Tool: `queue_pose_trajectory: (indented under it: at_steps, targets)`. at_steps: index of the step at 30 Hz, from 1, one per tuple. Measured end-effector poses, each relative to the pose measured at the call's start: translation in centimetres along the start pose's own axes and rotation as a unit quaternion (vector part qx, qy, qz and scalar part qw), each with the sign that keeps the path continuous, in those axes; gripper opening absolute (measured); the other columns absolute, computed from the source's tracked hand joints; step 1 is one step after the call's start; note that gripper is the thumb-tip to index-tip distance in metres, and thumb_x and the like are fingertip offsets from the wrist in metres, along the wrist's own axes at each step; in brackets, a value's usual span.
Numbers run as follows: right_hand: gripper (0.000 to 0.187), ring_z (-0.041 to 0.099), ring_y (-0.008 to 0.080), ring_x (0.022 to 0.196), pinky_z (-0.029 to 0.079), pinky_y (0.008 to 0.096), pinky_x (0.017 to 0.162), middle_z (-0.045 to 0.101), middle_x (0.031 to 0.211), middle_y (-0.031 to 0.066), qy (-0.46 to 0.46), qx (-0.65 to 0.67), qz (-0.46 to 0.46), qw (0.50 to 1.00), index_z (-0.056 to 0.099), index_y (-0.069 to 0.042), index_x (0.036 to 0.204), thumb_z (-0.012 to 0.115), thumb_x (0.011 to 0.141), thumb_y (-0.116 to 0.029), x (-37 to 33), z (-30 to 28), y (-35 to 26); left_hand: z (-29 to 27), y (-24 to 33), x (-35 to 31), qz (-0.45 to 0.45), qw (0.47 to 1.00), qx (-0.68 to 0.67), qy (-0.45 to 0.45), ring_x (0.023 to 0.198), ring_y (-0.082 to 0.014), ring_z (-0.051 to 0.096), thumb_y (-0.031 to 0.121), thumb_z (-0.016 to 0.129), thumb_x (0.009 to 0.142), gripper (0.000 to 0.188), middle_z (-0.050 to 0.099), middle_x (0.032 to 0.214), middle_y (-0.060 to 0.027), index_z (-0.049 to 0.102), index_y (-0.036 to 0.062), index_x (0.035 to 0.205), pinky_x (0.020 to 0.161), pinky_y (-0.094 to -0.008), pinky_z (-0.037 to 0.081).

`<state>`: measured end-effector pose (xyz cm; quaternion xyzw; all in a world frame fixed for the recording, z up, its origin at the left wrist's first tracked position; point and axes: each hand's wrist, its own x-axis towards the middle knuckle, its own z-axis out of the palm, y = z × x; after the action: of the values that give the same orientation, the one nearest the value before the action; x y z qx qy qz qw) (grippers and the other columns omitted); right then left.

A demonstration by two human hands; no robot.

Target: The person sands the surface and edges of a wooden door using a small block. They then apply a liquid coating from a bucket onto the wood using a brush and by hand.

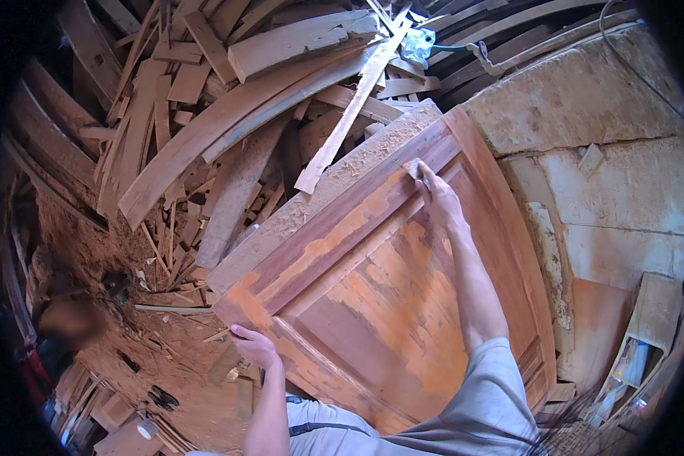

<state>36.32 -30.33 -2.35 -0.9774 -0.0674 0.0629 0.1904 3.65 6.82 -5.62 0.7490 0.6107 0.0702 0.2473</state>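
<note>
A reddish-brown wooden panel door point(380, 304) with raised mouldings lies slanted before me, patchy with orange-tan coating. At its far rail, my right hand point(438, 199) is closed round a small pale piece point(413, 168), pressed against the wood. Whether that piece is folded sandpaper or something else cannot be made out. My left hand point(255, 348) is beside the door's near left edge, its fingers stretched out and holding nothing visible. My right forearm crosses above the central panel.
A sawdust-covered board point(327, 178) runs along the door's far side. Wood offcuts point(182, 99) are heaped beyond it. Pliers point(162, 397) lie on the dusty floor point(194, 365) at left. A stained wall point(608, 182) stands at right. A blurred person point(70, 323) is at far left.
</note>
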Motion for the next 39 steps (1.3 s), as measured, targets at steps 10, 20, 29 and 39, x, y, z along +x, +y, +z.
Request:
queue_pose_trajectory:
  at_steps: [10,20,29,39]
  targets:
    - [0.041,0.067,0.0401,0.095,0.053,0.0499,0.083,0.067,0.11,0.0201,-0.08,-0.088,0.053,0.991,0.049,-0.022,0.141,0.048,0.102,-0.033,-2.2,-2.8,0.6,-0.1,0.3,-0.2,-0.008,1.0,0.004,-0.014,0.109,-0.0512,0.057,0.048,0.027,0.106,0.068,0.061,0.118,-0.0352,0.056,-0.011,0.124,0.092,-0.0562,0.044]
    - [0.035,0.063,0.0455,0.105,0.049,0.0525,0.091,0.065,0.111,0.0292,-0.063,-0.015,0.139,0.988,0.058,-0.006,0.126,0.042,0.1,-0.022,6.0,-0.9,-2.8,0.2,0.4,0.2,-0.025,0.999,0.031,-0.018,0.103,-0.0518,0.059,0.047,0.028,0.106,0.066,0.063,0.112,-0.035,0.058,-0.0111,0.119,0.086,-0.0574,0.046]
    - [0.033,0.065,0.045,0.102,0.051,0.0496,0.088,0.066,0.108,0.0292,-0.142,-0.035,0.157,0.977,0.06,-0.007,0.122,0.04,0.099,-0.021,1.6,0.8,-5.8,0.5,0.6,-0.3,-0.004,1.0,0.022,0.003,0.1,-0.0512,0.06,0.043,0.029,0.107,0.063,0.064,0.107,-0.0347,0.059,-0.0113,0.112,0.082,-0.0562,0.047]
    - [0.04,0.064,0.046,0.095,0.052,0.054,0.084,0.063,0.103,0.0298,0.019,0.005,0.05,0.999,0.047,-0.021,0.143,0.044,0.104,-0.03,-0.8,2.5,-3.7,-0.4,0.9,-0.3,-0.021,0.999,0.026,-0.015,0.1,-0.0504,0.061,0.045,0.029,0.106,0.061,0.064,0.111,-0.0327,0.06,-0.0072,0.117,0.081,-0.057,0.048]
